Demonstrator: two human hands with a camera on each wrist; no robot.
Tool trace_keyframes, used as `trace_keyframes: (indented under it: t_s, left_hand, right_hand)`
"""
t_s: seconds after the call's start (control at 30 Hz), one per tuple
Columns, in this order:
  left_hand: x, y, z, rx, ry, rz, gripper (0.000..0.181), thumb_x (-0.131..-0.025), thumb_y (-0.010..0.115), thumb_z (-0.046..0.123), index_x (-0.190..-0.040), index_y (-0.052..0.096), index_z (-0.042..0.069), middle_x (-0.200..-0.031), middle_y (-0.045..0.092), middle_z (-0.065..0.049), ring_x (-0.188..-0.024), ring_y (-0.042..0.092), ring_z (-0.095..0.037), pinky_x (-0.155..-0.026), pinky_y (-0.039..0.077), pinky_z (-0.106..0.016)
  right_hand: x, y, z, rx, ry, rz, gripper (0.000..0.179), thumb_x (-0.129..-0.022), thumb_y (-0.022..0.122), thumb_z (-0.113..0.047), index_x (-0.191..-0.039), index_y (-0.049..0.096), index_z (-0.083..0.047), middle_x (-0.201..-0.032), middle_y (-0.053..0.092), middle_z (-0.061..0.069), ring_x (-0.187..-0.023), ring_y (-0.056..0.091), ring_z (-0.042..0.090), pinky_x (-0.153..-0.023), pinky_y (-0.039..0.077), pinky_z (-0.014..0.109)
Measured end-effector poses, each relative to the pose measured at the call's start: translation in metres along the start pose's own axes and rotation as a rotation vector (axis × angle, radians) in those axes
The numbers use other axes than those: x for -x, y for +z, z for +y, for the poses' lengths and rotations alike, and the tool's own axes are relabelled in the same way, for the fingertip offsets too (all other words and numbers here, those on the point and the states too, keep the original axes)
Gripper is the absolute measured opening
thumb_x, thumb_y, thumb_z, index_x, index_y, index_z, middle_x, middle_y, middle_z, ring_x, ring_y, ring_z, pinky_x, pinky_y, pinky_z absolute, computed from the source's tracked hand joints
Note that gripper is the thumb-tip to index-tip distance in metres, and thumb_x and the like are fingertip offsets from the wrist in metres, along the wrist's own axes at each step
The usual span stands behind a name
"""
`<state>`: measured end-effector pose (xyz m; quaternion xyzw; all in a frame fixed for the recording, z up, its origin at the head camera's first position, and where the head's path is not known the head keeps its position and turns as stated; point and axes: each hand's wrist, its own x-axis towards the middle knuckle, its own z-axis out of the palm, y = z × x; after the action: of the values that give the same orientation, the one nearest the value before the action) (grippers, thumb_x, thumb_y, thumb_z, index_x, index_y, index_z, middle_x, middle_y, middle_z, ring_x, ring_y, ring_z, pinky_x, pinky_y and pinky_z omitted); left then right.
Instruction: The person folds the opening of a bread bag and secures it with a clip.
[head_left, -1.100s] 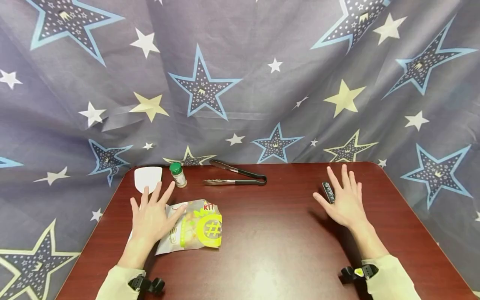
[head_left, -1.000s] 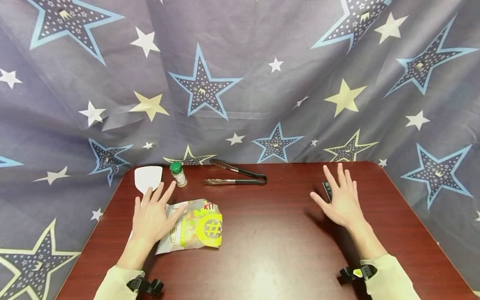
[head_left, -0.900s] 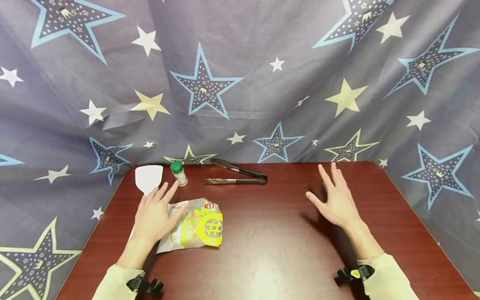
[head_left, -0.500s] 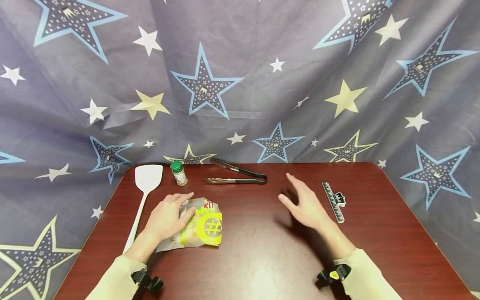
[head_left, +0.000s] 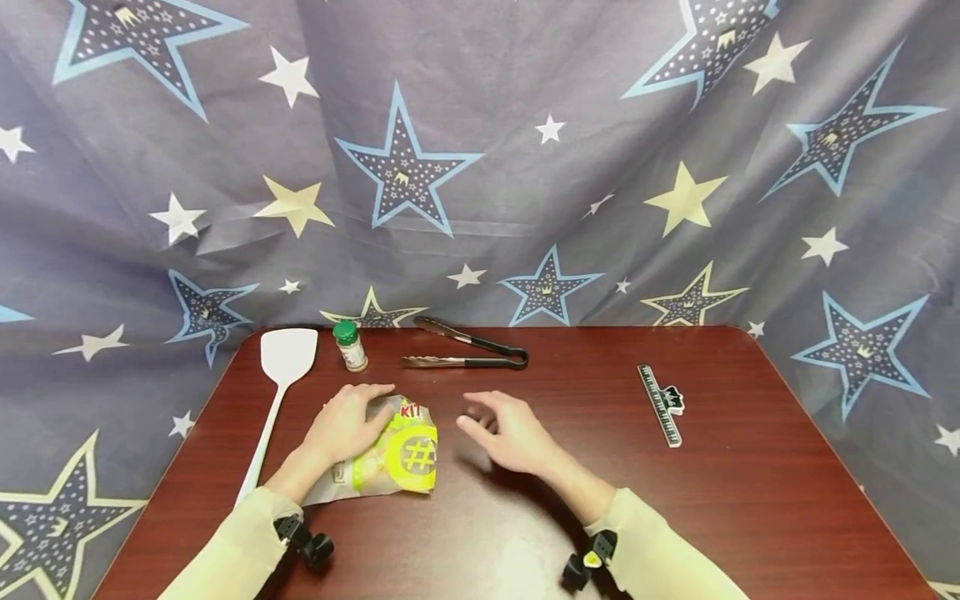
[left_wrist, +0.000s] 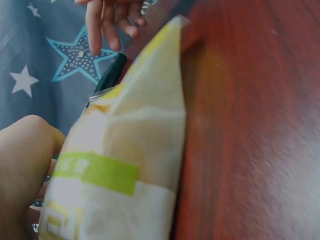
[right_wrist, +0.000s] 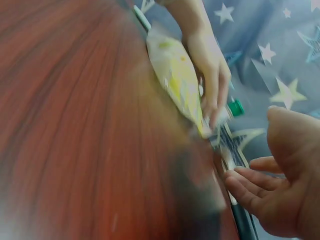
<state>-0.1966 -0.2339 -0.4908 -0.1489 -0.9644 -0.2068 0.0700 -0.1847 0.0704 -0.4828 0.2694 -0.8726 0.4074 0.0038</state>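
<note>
Left hand (head_left: 347, 423) (relaxed, like right hand (head_left: 513, 432)) over packet (head_left: 401, 457) toward bench's (head_left: 750, 483) left edge; "KIT" (head_left: 411, 411) legible in head view only; packet translucent.

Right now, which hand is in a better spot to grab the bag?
Probably the left hand. It is right at the bag, covering its upper left part in the head view. The right hand is off to the bag's right, with a gap between them.

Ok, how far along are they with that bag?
Looks barely started. Done: the left hand is at the bag, which lies on the table. In hand: the right hand is beside it, apart. Remaining, probably: getting hold with both, then perhaps using the clip, which lies untouched.
</note>
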Motion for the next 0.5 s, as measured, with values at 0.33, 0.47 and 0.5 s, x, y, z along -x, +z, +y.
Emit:
trace_keyframes:
  t_s: [0.33,0.47,0.5]
  left_hand:
    - [-0.01,0.008,0.002,0.086,0.03,0.002,0.041,-0.089,0.069,0.011,-0.129,0.075,0.007,-0.12,0.077,-0.015,-0.106,0.068,-0.035,-0.091,0.053,-0.051]
    - [-0.007,0.009,0.0,0.111,0.026,0.028,0.039,-0.085,0.07,0.008,-0.123,0.078,0.008,-0.111,0.077,-0.01,-0.097,0.067,-0.029,-0.084,0.052,-0.046]
    - [-0.006,0.009,-0.001,0.116,0.022,0.036,0.038,-0.085,0.071,0.008,-0.122,0.078,0.009,-0.108,0.077,-0.009,-0.096,0.066,-0.027,-0.083,0.051,-0.044]
  right_hand:
    - [-0.033,0.04,-0.015,-0.011,0.068,-0.113,0.038,-0.097,0.075,-0.031,-0.125,0.076,-0.006,-0.103,0.08,0.004,-0.078,0.071,0.004,-0.074,0.055,0.017]
    - [-0.038,0.05,-0.018,0.016,0.078,-0.117,0.035,-0.091,0.081,-0.029,-0.118,0.077,-0.007,-0.102,0.081,0.006,-0.073,0.068,-0.002,-0.074,0.054,0.017]
    - [-0.04,0.052,-0.019,0.022,0.073,-0.112,0.034,-0.09,0.082,-0.027,-0.116,0.077,-0.007,-0.101,0.081,0.006,-0.071,0.067,-0.003,-0.074,0.054,0.017]
